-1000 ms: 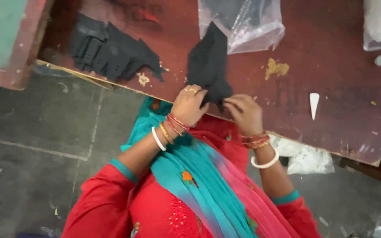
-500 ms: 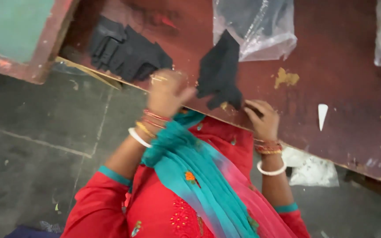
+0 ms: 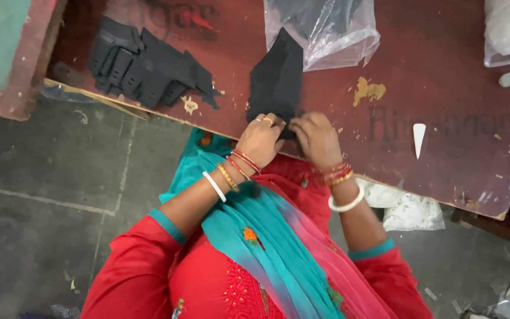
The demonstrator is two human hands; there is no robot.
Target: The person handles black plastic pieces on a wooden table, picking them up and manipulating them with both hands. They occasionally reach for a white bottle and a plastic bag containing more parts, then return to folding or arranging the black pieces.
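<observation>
Hands are seen together at the near edge of the worn red table [image 3: 420, 65], which serves as landmark. The left hand [image 3: 259, 140] is curled, fingers pinched on the near corner of the black fabric piece [image 3: 277, 80]; half a second ago it was lifted off to the side, so the grip is now shared again. The right hand [image 3: 316, 137] is closed on the same lower edge, just beside the left, as it was before. From this a two-handed handling of the cloth's near end is judged to be under way.

The black fabric piece is laid flat on the table, its near end gathered under the fingers, its far end tapered to a point that touches the clear plastic bag [image 3: 326, 29]. It is matt, dark and limp, with no stitching discernible.

Further along the table's left part, a stack of black cut pieces [image 3: 143, 71] is noted, well apart from the hands. Toward the right, a small white pointed chip [image 3: 419, 137] is seen, and at the far right corner another clear bag [image 3: 509, 29].
</observation>
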